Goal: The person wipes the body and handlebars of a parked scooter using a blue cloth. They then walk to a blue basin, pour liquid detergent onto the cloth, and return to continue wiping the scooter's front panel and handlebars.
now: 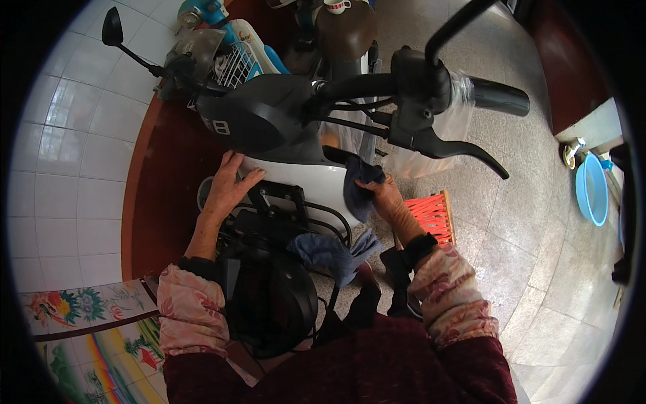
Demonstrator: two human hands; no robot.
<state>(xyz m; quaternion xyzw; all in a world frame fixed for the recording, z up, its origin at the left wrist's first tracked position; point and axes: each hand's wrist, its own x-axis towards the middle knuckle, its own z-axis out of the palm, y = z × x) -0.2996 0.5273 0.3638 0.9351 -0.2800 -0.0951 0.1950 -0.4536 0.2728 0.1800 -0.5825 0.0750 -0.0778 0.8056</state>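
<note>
An electric scooter with a white front panel (303, 178) and a black headlight cowl (247, 116) stands before me. My left hand (234, 179) rests on the left upper edge of the white panel, thumb and fingers apart, holding nothing. My right hand (381, 194) grips a dark blue cloth (361, 189) against the panel's right side. A second, greyish-blue cloth (328, 252) hangs by the black metal tube rack (328, 212) below the panel. The palm side of each hand is hidden.
A brake lever (469, 149) and handlebar grip (499, 96) jut out above right. A clear plastic bag (434, 151) hangs behind them. A red-strapped stool (431, 217) stands right, a black helmet-like object (272, 303) sits low in front, and a tiled wall (101, 156) is left.
</note>
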